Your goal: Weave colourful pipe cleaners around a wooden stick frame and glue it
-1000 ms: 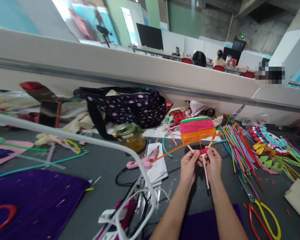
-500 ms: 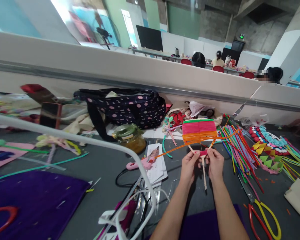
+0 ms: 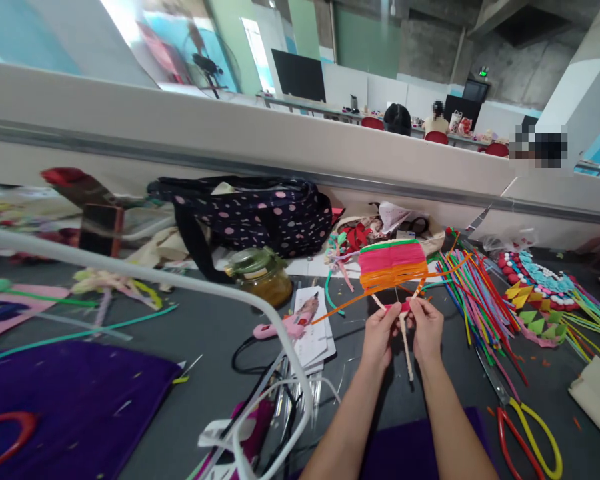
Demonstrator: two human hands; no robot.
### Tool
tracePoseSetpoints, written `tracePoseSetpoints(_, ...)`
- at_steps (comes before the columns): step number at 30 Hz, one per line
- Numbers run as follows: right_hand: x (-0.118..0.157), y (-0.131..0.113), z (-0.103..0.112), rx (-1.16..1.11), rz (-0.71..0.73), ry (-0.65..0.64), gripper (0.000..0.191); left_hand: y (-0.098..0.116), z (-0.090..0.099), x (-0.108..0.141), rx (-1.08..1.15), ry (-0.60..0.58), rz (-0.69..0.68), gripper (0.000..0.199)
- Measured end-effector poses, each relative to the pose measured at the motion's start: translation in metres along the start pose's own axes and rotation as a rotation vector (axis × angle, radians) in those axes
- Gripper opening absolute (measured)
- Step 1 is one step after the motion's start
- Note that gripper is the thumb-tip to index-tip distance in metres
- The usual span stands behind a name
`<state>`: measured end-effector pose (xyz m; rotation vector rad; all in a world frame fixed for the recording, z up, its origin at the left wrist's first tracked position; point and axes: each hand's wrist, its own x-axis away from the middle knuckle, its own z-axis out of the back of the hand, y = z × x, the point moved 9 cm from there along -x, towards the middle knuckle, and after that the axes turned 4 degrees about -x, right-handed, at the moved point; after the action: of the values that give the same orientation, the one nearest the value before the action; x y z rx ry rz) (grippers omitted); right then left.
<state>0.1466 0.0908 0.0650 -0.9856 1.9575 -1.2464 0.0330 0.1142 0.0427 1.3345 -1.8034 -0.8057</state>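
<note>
Striped stick frame (image 3: pixel 393 261), held in two hands over the table (image 3: pixel 207 323).
Left to right: purple cloth (image 3: pixel 80 400), laid flat; dark spotted bag (image 3: pixel 250 217); lidded jar (image 3: pixel 263 283), near the bag; pink corded tool (image 3: pixel 283 329), partly behind a white tube (image 3: pixel 180 280); left hand (image 3: pixel 380 333), grip closed, thumb and fingers pinching the frame's pink-wrapped joint; the frame's green, pink and orange bands, beyond the fingertips, one pale stick extending between the hands; right hand (image 3: pixel 427 328), grip likewise closed, pinching the joint's opposite side; bundle of coloured stems (image 3: pixel 480 303); scissors (image 3: pixel 516 404), red and yellow handles, lying below the bundle.
</note>
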Motion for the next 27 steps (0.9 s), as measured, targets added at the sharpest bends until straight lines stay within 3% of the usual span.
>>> tracePoseSetpoints(6, -0.001, 0.007, -0.003, -0.130, -0.126, -0.039, 0.031, 0.012, 0.007, 0.002, -0.052, 0.101, -0.089, 0.029)
tracePoseSetpoints(10, -0.002, 0.004, -0.001, -0.177, -0.124, -0.032, 0.031, 0.009, 0.008, -0.001, -0.040, 0.090, -0.096, 0.030)
tracePoseSetpoints(16, -0.002, 0.000, -0.002, -0.076, -0.078, -0.053, 0.029, 0.009, 0.012, -0.001, -0.073, 0.112, -0.121, 0.027)
tracePoseSetpoints(22, -0.002, -0.008, 0.000, -0.022, 0.000, -0.037, 0.027, 0.005, 0.009, 0.000, -0.058, 0.088, -0.082, 0.027)
tracePoseSetpoints(27, 0.001, -0.010, -0.001, 0.043, 0.033, -0.033, 0.028, -0.002, -0.003, 0.001, 0.066, -0.025, -0.006, 0.027)
